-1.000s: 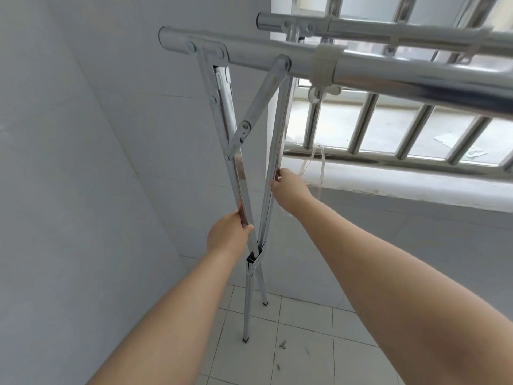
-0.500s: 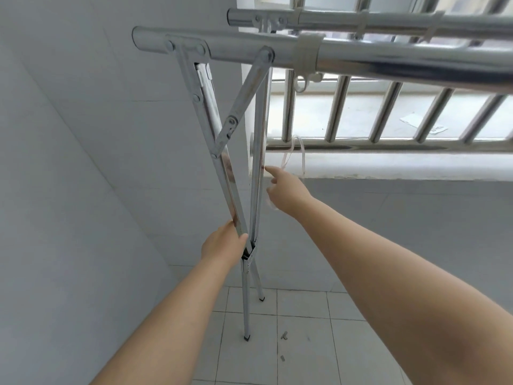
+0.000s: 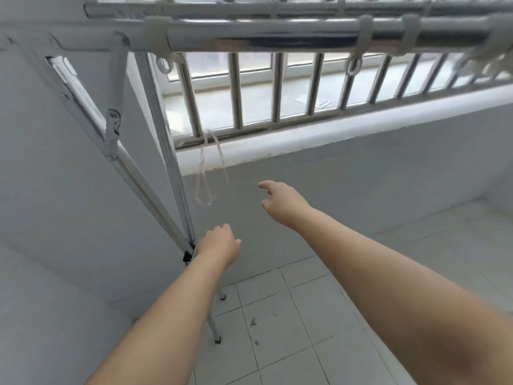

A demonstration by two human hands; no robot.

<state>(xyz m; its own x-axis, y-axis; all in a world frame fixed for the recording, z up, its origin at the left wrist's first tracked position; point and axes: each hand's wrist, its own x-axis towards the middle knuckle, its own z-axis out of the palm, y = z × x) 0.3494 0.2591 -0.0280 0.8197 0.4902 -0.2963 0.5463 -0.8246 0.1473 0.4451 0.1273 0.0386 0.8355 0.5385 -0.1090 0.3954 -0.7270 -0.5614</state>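
A folding metal drying rack stands at the left, its two crossed legs [image 3: 155, 173] meeting at a black joint [image 3: 188, 255]. Its thick top rail [image 3: 277, 37] runs across the upper frame and carries white plastic clips. My left hand [image 3: 219, 243] hovers just right of the joint with loosely curled fingers and holds nothing. My right hand [image 3: 283, 202] is in the air to the right of the legs, fingers loose and apart, clear of the rack.
A barred window railing [image 3: 277, 87] above a white ledge [image 3: 333, 129] runs behind the rack. A loop of pale string [image 3: 206, 173] hangs from the railing. White walls close in at the left. The tiled floor [image 3: 291, 329] has small bits of debris.
Both hands have let go of the rack legs. My right hand moved right, away from the leg. The view has swung to the right.
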